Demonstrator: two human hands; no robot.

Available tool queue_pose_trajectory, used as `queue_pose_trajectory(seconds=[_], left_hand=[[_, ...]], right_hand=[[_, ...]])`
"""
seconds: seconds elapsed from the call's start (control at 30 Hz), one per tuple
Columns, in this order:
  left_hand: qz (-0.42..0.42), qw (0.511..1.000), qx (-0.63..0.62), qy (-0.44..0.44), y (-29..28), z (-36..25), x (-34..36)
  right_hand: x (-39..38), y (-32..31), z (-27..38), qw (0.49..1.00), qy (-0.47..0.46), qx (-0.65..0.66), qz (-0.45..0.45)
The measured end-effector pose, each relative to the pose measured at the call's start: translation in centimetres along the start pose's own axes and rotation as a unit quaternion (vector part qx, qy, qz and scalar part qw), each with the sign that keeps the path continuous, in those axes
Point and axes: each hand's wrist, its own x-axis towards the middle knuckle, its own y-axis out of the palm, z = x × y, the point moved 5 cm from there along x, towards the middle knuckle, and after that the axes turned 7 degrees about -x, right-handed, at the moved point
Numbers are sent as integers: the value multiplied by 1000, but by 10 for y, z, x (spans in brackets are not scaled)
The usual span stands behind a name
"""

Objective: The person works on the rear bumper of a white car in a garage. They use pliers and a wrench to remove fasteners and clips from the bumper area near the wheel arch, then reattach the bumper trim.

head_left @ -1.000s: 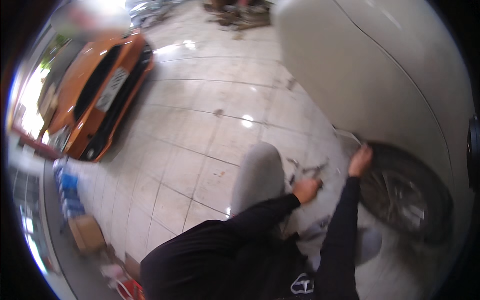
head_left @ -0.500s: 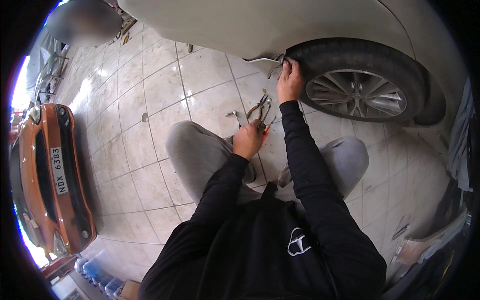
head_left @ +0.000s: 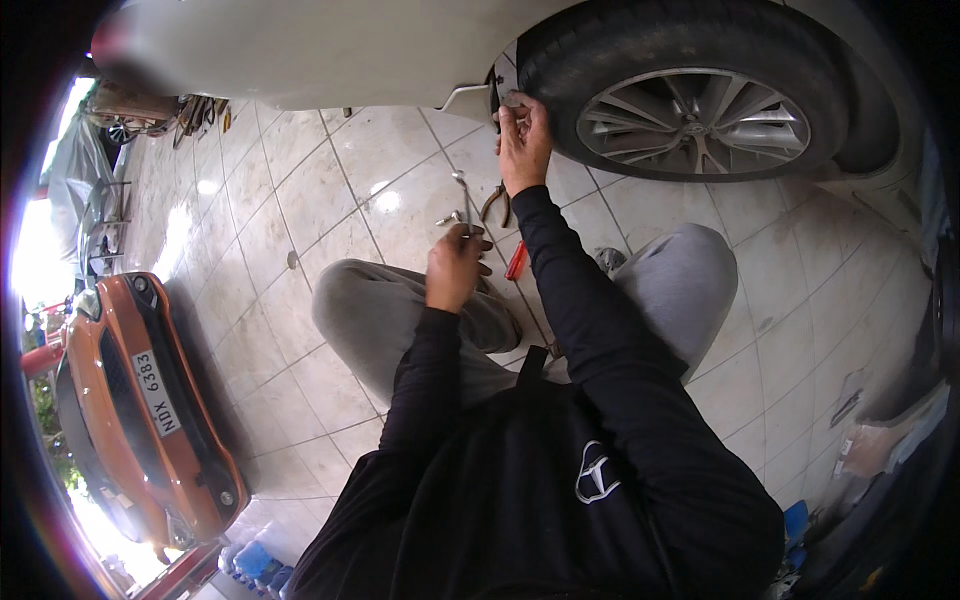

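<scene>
My left hand (head_left: 455, 266) is closed around a silver wrench (head_left: 462, 200), which points away from me over the floor tiles. Up at the front edge of the wheel opening, beside the tyre (head_left: 555, 85), the fingers of my right hand (head_left: 525, 148) are pinched together at a loose edge of the car's trim (head_left: 468, 100). What they grip there is too small to make out. Pliers (head_left: 497, 205) lie on the floor between my hands. Near them are a red-handled tool (head_left: 516, 262) and a small metal piece (head_left: 449, 218), partly behind my left hand.
A light-coloured car body (head_left: 330, 50) overhangs the far side, its alloy wheel (head_left: 695, 125) at the right. An orange car (head_left: 140, 400) stands at the left. Several tools (head_left: 200, 115) lie at the far left. My bent knees (head_left: 685, 290) flank the floor tools.
My left hand has shifted left, away from the pliers, with the wrench now clearly showing. My right hand stays at the trim edge. The whole view has tilted, bringing the wheel higher.
</scene>
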Motion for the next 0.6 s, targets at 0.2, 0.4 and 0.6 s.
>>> queue_pose_trajectory(seconds=[0.2,0.4,0.6], left_hand=[[-51,993,-82,67,-59,-90,-30],[-178,961,-95,190,-151,-138,-57],[-211,963,-98,133,-205,-59,-25]], right_hand=[[5,-15,-29,998,48,2,-33],[13,-5,-14,997,63,43,6],[13,0,16,977,175,120,-28]])
